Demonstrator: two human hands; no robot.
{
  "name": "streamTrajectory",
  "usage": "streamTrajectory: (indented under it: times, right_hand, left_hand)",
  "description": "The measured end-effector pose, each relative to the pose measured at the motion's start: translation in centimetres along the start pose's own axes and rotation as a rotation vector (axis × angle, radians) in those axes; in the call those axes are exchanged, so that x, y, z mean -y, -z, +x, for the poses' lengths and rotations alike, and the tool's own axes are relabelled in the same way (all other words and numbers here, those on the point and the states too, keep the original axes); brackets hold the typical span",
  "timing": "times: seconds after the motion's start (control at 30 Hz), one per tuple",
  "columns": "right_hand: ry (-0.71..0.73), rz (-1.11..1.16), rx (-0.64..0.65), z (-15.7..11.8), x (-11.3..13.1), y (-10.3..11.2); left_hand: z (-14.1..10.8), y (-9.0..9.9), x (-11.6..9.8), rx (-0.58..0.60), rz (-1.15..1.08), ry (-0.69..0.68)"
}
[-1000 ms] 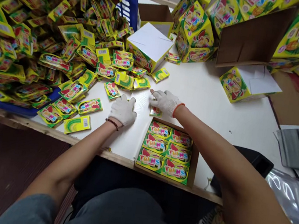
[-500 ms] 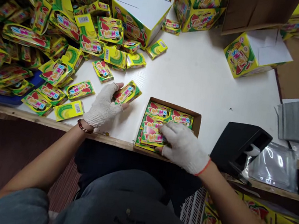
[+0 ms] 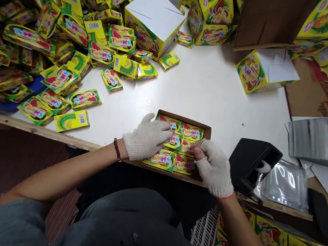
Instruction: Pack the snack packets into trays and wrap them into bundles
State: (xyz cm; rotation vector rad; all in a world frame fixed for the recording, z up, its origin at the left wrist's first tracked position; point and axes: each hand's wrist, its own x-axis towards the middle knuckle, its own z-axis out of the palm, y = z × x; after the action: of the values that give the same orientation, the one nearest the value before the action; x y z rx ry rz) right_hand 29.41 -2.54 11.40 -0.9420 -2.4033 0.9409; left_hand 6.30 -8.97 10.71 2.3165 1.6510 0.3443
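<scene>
A shallow brown cardboard box (image 3: 208, 132) sits at the table's front edge, holding rows of small flat yellow-green TWINS packs (image 3: 159, 159) printed with fruit. Across its left side lies my left hand (image 3: 146, 139), in a white knitted glove, fingers stretched over the packs' tops. At the box's right side my gloved right hand (image 3: 214, 164) is closed, its bare thumb and fingertips pinching the right end of a TWINS pack (image 3: 189, 146) in the middle row. The gloves hide parts of several packs.
A large heap of TWINS packs (image 3: 65, 23) fills the left side, with loose packs (image 3: 84, 99) spread nearer. White-topped display boxes (image 3: 157, 6) stand at the back. To the right are a black tape dispenser (image 3: 251, 164), clear plastic trays (image 3: 285, 183) and a stacked plastic bundle (image 3: 322, 139).
My left hand has moved right from the table to the box, and the pack it held is no longer in it. My right hand has shifted to the box's right side. The view has moved slightly.
</scene>
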Motion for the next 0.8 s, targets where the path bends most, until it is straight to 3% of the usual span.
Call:
streamTrajectory:
  times: [0.1, 0.23, 0.3, 0.4, 0.47, 0.57, 0.6, 0.67, 0.73, 0.8]
  right_hand:
    - [0.062, -0.045, -0.023, 1.4, -0.5, -0.9]
    - [0.22, -0.105, 0.13, 2.0, -0.1, -4.7]
    - [0.29, -0.209, 0.166, 1.5, 0.2, -6.7]
    - [0.365, -0.342, 0.149, 0.7, 0.2, -8.3]
    - [0.399, -0.362, 0.159, 0.6, 0.0, -8.4]
    - [0.426, -0.309, 0.201, 1.2, -0.1, -7.2]
    - [0.42, -0.264, 0.198, 1.5, -0.1, -6.6]
    - [0.35, -0.164, 0.135, 2.2, 0.4, -5.4]
    - [0.211, -0.068, 0.044, 2.9, 1.3, -4.7]
    - [0.116, 0.047, -0.013, 3.7, 2.5, -4.7]
  left_hand:
    - [-0.6, 0.2, -0.1, 0.019, -0.004, -0.028]
    - [-3.6, 0.2, 0.3, -0.147, -0.07, -0.017]
    - [-6.0, 0.0, 1.7, -0.269, -0.041, 0.148]
    - [-9.8, 0.6, 5.6, -0.339, 0.13, 0.596]
    - [-11.9, 1.5, 8.9, -0.255, 0.241, 0.842]
    - [-13.3, 2.7, 13.2, -0.099, 0.222, 1.006]
    - [-13.1, 2.9, 13.9, -0.108, 0.169, 1.018]
    - [-11.9, 3.0, 14.1, -0.266, -0.007, 0.981]
    - [-9.5, 2.7, 12.1, -0.488, -0.286, 0.848]
    - [-6.6, 2.2, 8.4, -0.621, -0.608, 0.667]
